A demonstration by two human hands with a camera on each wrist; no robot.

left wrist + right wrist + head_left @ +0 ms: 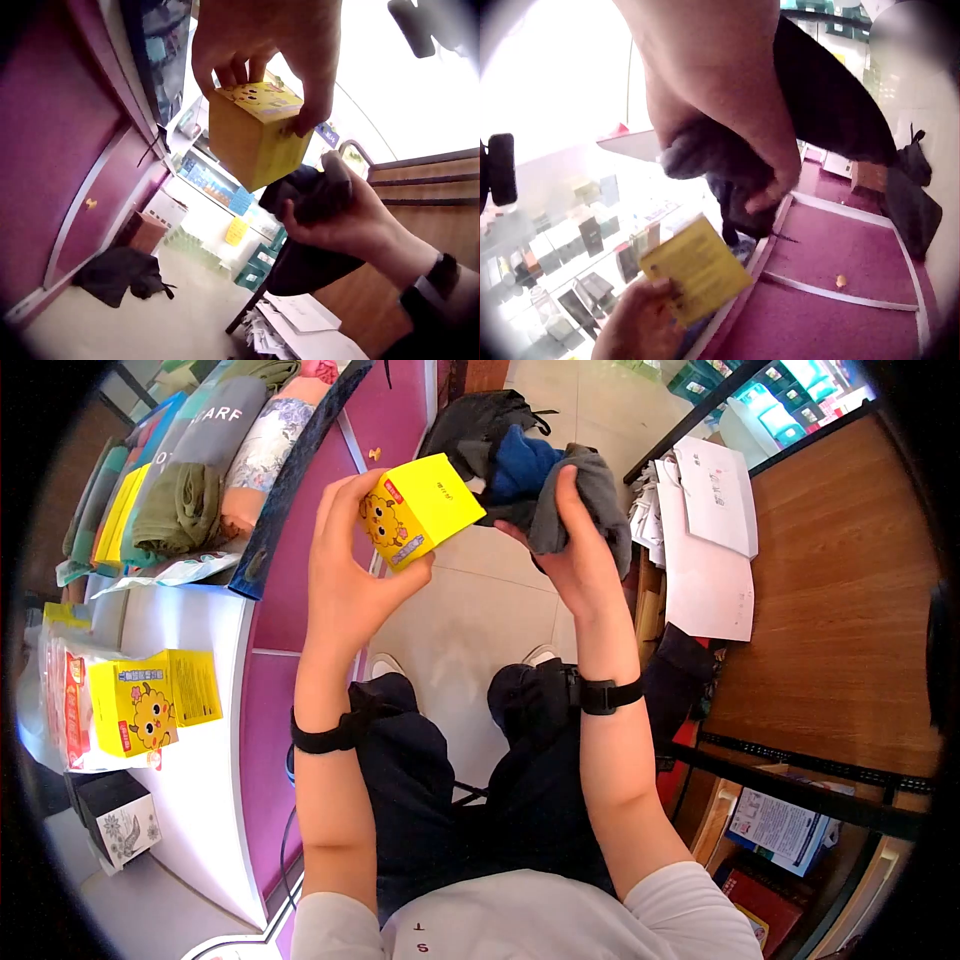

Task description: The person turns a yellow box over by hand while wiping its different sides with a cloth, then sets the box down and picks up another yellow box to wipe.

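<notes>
A yellow box with a fluffy cartoon face on one side is gripped in my left hand, thumb and fingers on opposite sides. In the left wrist view the box hangs below the fingertips, lit from behind. My right hand holds a bundled grey cloth, its thumb lying over the fabric. Blue cloth shows beside the grey one, toward the box. The right wrist view has the dark cloth under curled fingers, with the yellow box close below it.
On the left, a white counter carries another yellow box and a small black-and-white box. Rolled cloths lie on it farther off. A black bag sits on the floor ahead. Papers lie at the wooden board on the right.
</notes>
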